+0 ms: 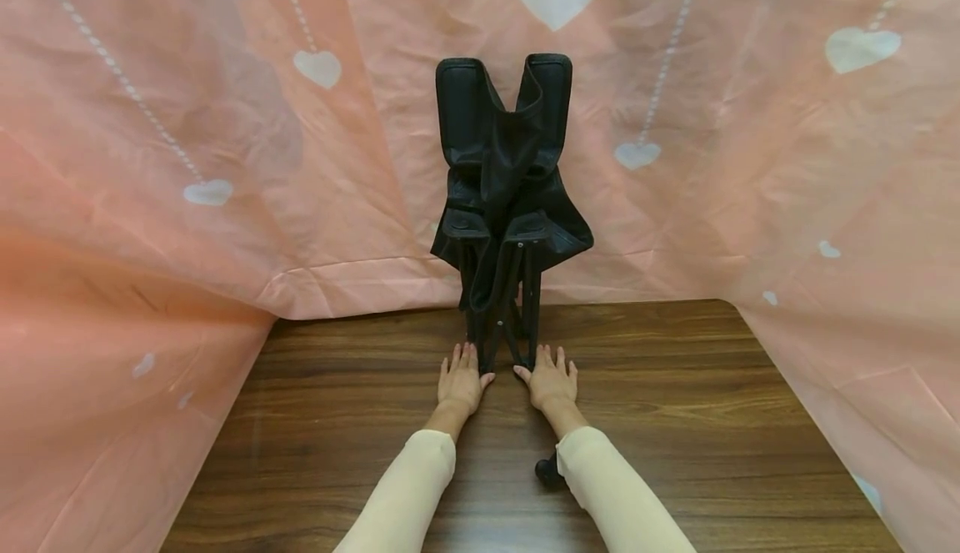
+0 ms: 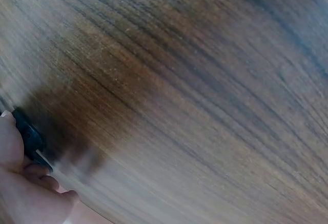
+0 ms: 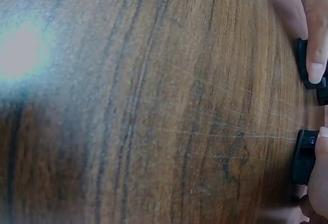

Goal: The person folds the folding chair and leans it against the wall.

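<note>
A black folding chair (image 1: pixel 517 153) stands partly folded at the far side of the wooden table, its fabric bunched above dark crossed legs. At the foot of its near left leg, my left hand (image 1: pixel 459 382) holds on, thumb at the front and fingers along the outer side. My right hand (image 1: pixel 552 382) holds the near right foot likewise, thumb turned inward. In the left wrist view a black plastic foot (image 2: pixel 29 134) sits between thumb and fingers. The right wrist view shows two black feet at its right edge, one of them (image 3: pixel 305 157) beside fingers and the other under a thumb (image 3: pixel 316 65).
The brown wood-grain table (image 1: pixel 337 419) spreads out around both forearms. A small black round-ended object (image 1: pixel 549 472) lies by the right sleeve, partly hidden under it. Pink cloth with white hearts (image 1: pixel 187 119) hangs behind and along both sides of the table.
</note>
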The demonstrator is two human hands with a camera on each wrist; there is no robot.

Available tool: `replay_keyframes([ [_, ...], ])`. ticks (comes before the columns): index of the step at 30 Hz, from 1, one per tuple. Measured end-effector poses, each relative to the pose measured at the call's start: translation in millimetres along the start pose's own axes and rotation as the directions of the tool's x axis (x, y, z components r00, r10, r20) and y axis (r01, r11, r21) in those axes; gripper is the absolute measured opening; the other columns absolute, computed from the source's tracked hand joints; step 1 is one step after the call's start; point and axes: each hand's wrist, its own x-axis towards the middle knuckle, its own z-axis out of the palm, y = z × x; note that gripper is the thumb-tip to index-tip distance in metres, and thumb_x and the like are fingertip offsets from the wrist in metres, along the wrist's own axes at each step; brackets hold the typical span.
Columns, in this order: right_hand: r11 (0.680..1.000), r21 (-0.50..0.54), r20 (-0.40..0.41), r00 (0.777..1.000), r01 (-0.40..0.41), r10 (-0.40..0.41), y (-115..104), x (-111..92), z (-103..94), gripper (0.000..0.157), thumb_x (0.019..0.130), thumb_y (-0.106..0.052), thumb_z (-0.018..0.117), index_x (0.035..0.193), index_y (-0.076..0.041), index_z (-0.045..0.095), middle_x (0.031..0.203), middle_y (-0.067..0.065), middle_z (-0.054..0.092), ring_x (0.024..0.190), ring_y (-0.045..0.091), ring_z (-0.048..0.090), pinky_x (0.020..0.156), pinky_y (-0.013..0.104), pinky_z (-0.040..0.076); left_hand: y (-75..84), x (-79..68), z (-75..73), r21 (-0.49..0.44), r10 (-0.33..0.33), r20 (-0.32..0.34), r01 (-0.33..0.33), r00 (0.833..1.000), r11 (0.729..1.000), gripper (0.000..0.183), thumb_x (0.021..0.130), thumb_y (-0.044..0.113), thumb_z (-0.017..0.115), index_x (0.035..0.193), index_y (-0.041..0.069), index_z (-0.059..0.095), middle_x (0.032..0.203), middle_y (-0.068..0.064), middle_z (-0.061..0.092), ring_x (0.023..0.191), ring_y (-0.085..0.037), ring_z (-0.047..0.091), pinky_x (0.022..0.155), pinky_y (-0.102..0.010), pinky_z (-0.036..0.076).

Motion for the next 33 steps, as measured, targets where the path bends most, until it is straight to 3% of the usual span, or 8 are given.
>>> replay_keyframes([
  [14, 1.0, 0.001, 0.009, 1.0, -0.011, 0.011, -2.2, 8.5, -0.6, 0.076, 0.098, -0.055, 0.038, 0.153, -0.005, 0.024, 0.16, 0.013, 0.024, 0.151, 0.032, 0.01, 0.123, 0.057, 0.009, -2.6, 7.8, 0.1, 0.0, 0.007, 0.004, -0.007, 1.0, 1.0, 0.07, 0.098, 0.044, 0.049, 0.151, 0.003, 0.03, 0.158, -0.01, 0.03, 0.15, -0.026, 0.023, 0.123, -0.042, 0.024],
  [22, 1.0, 0.002, 0.005, 1.0, -0.013, 0.013, -3.2, 14.8, 2.1, 0.075, 0.098, -0.054, 0.038, 0.153, -0.005, 0.024, 0.16, 0.014, 0.024, 0.151, 0.033, 0.011, 0.122, 0.058, 0.01, -7.4, 14.3, 4.5, -0.037, 0.042, -0.045, -0.044, 0.998, 0.998, 0.073, 0.099, 0.048, 0.045, 0.151, 0.0, 0.028, 0.157, -0.013, 0.033, 0.149, -0.027, 0.024, 0.123, -0.037, 0.025],
  [33, 1.0, 0.007, 0.019, 1.0, -0.02, 0.02, -6.5, 18.7, -2.3, 0.076, 0.098, -0.055, 0.038, 0.154, -0.006, 0.022, 0.161, 0.013, 0.021, 0.152, 0.032, 0.009, 0.123, 0.058, 0.009, -2.4, 18.4, -2.4, -0.02, 0.005, -0.011, -0.005, 1.0, 1.0, 0.07, 0.097, 0.042, 0.051, 0.15, 0.001, 0.031, 0.157, -0.013, 0.033, 0.149, -0.028, 0.025, 0.123, -0.039, 0.025],
])
